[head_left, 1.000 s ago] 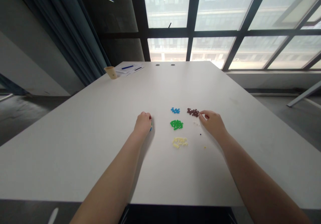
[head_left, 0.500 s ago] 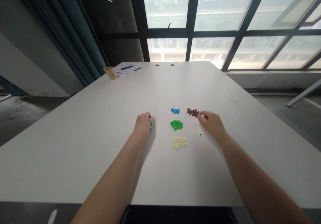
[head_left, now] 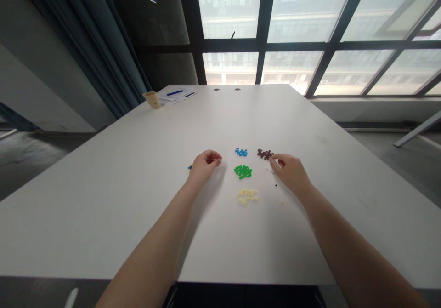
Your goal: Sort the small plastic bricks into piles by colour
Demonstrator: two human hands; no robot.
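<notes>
Pinching narrowly beside the heap of small dark-brown plastic bricks (head_left: 265, 154), the right hand (head_left: 291, 172) may hold one, though that is hidden; the loosely curled left hand (head_left: 205, 166) shows nothing held.

A brown pile (head_left: 265, 154), blue pile (head_left: 241, 152), green pile (head_left: 243, 172) and yellow pile (head_left: 247, 196) of tiny bricks are laid close together.

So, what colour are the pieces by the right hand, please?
The pieces are dark maroon, best in the head view.
</notes>
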